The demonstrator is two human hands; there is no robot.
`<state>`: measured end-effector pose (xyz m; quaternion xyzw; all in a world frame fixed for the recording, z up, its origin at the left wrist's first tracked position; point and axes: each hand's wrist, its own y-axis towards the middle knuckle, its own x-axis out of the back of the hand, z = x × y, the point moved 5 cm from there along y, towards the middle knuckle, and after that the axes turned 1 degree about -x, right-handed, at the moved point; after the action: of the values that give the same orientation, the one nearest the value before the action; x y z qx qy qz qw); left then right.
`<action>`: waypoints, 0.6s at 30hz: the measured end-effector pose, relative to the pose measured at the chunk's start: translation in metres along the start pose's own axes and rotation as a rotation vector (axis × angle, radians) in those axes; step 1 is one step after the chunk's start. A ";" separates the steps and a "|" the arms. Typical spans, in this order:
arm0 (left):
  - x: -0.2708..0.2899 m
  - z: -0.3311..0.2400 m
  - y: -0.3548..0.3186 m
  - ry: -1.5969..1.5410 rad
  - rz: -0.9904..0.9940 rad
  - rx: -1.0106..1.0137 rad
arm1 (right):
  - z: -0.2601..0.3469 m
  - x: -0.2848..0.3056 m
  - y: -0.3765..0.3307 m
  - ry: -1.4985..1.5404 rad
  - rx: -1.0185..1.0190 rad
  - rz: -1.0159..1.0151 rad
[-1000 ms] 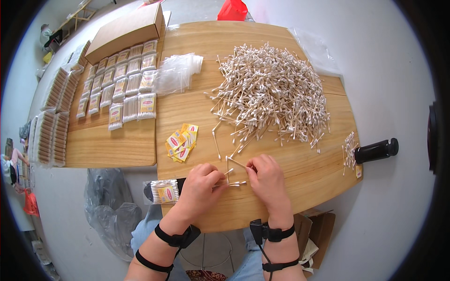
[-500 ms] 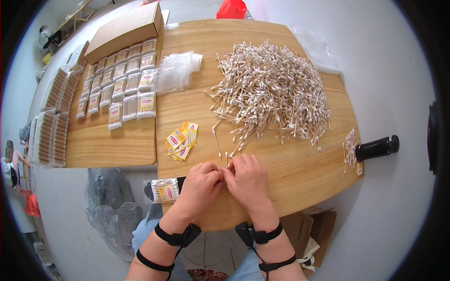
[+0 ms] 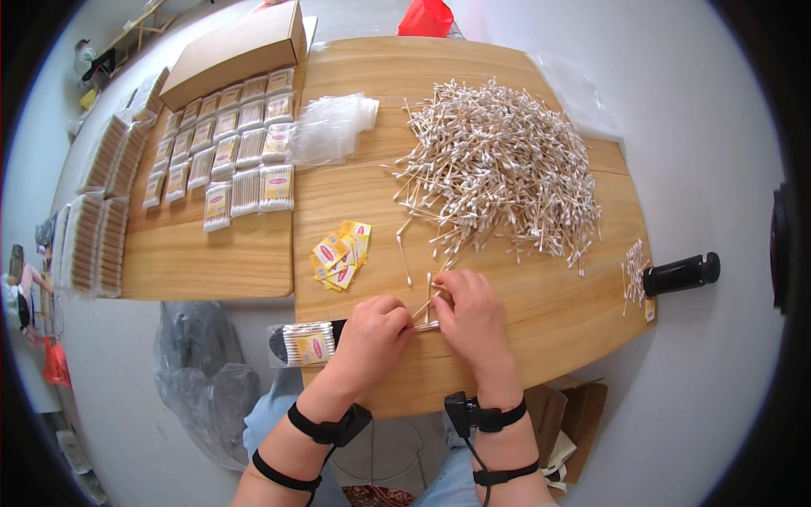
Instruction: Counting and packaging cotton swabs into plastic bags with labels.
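My left hand (image 3: 374, 336) is closed round a few cotton swabs (image 3: 427, 326), whose white tips stick out to the right. Close beside it, my right hand (image 3: 470, 314) has its thumb and forefinger bent together at a cotton swab's tip (image 3: 438, 293). Just left of those fingers a loose cotton swab (image 3: 428, 289) lies on the wood. Beyond both hands rises a large heap of cotton swabs (image 3: 503, 169). Yellow-and-white cards (image 3: 341, 255) are spread in a small pile ahead of my left hand. A filled clear pack of swabs (image 3: 306, 345) lies left of my left wrist.
Rows of filled swab packs (image 3: 249, 145) and a cardboard box (image 3: 232, 52) occupy the left table. Clear empty bags (image 3: 331, 131) lie near the join. At the right edge are a black cylinder (image 3: 681, 275) and a few swabs (image 3: 634, 272). A grey plastic bag (image 3: 203, 372) hangs below.
My hands have moved apart from where they met. The right hand has shifted right, and swabs now show sticking out of my left hand. The whole view has moved slightly.
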<state>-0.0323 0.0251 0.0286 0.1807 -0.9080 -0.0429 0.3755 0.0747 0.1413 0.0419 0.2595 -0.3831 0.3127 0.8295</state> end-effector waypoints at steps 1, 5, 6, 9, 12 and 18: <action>0.000 0.000 -0.001 0.000 -0.002 0.002 | -0.002 0.001 0.000 0.000 0.002 0.002; -0.002 -0.002 0.000 -0.001 -0.012 -0.001 | -0.004 0.008 -0.001 0.001 0.040 0.049; -0.001 -0.001 -0.001 0.006 -0.014 0.003 | -0.004 0.007 -0.001 0.011 0.056 0.065; -0.001 0.001 -0.002 0.015 -0.017 0.022 | 0.000 0.010 -0.001 0.008 0.090 0.135; -0.002 0.002 -0.001 -0.004 -0.038 0.071 | 0.001 0.010 -0.003 0.049 0.103 0.234; -0.002 0.002 0.000 -0.019 -0.039 0.028 | -0.005 0.017 -0.001 0.092 0.024 0.052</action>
<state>-0.0324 0.0255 0.0253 0.2029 -0.9084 -0.0392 0.3634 0.0864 0.1496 0.0525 0.2448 -0.3476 0.3502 0.8346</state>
